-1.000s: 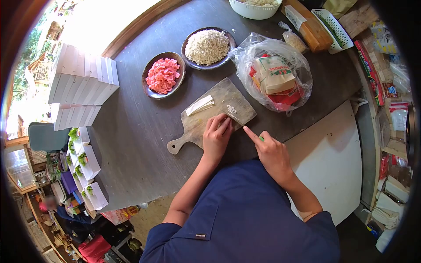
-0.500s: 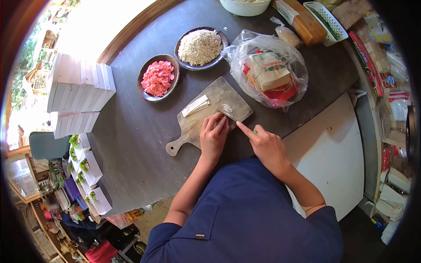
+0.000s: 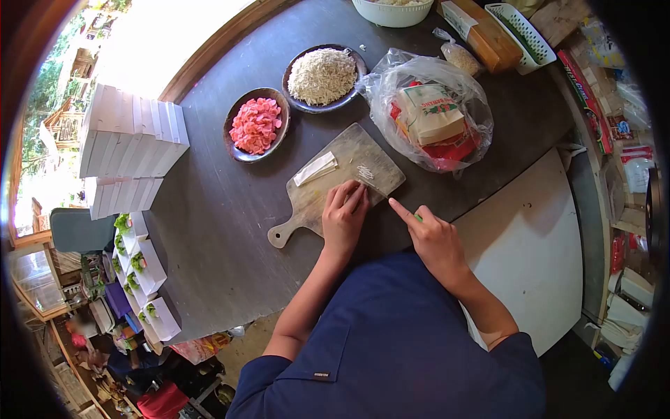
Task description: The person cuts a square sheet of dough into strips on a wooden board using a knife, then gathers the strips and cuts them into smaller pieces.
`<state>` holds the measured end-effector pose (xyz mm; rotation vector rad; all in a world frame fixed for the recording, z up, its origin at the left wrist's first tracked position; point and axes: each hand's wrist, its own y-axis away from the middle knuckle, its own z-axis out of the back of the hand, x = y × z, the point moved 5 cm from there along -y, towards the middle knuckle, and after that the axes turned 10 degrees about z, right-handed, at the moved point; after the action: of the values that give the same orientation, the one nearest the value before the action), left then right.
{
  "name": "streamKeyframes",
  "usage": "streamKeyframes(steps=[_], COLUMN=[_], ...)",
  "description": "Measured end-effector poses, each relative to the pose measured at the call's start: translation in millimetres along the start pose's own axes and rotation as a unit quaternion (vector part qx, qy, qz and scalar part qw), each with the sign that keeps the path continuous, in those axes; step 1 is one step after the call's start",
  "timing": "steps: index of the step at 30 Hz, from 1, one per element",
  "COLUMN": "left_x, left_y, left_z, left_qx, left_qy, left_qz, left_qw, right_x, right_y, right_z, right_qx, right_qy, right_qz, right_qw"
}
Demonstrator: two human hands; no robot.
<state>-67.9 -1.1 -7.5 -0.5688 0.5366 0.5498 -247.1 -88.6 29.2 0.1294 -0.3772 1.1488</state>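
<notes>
My right hand (image 3: pixel 434 241) is closed around the green handle (image 3: pixel 419 217) of a knife, its index finger stretched along the blade. The thin blade (image 3: pixel 377 188) lies over the near right part of a wooden cutting board (image 3: pixel 305 204), by my left fingertips. My left hand (image 3: pixel 343 220) is closed, its fingers bent and pressed down on the board; what they hold is hidden beneath them. Beyond the blade lie small white slivers (image 3: pixel 365 172). Further left on the board rest several long white strips (image 3: pixel 315 170), side by side.
Behind the board stand a bowl of pink slices (image 3: pixel 256 126) and a bowl of whitish shreds (image 3: pixel 322 75). A clear plastic bag (image 3: pixel 478 105) with packets sits to the right. White boxes (image 3: pixel 129 133) are stacked at left, near open boxes with green leaves (image 3: pixel 148 267).
My right hand and the knife have shifted slightly right and toward me. My left hand stays pressed on the board. The whole view has moved a little.
</notes>
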Motion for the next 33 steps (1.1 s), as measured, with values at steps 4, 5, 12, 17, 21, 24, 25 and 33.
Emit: streamKeyframes(steps=[4, 5, 12, 17, 21, 24, 25, 33], left_x=[1, 1, 0, 1, 2, 1, 0, 1], left_y=[0, 0, 0, 1, 1, 0, 1, 1], left_z=[-1, -1, 0, -2, -1, -1, -1, -1], left_qx=[-0.008, -0.008, -0.005, -0.001, 0.000, -0.004, -0.005, -0.010], left_qy=[0.000, 0.001, 0.003, 0.002, -0.004, -0.002, -0.003, -0.004], left_qz=[0.003, 0.002, 0.003, -0.004, -0.002, -0.001, -0.001, 0.000], left_qw=[1.000, 1.000, 1.000, 1.000, 1.000, 1.000, 1.000, 1.000], right_x=[4, 4, 1, 3, 5, 3, 2, -1], right_y=[-3, -2, -2, -12, -17, -6, -1, 3], right_z=[2, 2, 3, -5, -9, -3, 1, 6], right_qx=[0.010, 0.016, 0.024, 0.023, 0.008, 0.014, 0.019, 0.018], right_qy=[0.003, 0.008, -0.004, 0.019, 0.013, 0.017, 0.012, -0.009], right_qz=[0.002, -0.001, 0.006, 0.016, 0.023, 0.018, 0.010, -0.005], right_qw=[1.000, 1.000, 1.000, 0.999, 1.000, 1.000, 1.000, 1.000])
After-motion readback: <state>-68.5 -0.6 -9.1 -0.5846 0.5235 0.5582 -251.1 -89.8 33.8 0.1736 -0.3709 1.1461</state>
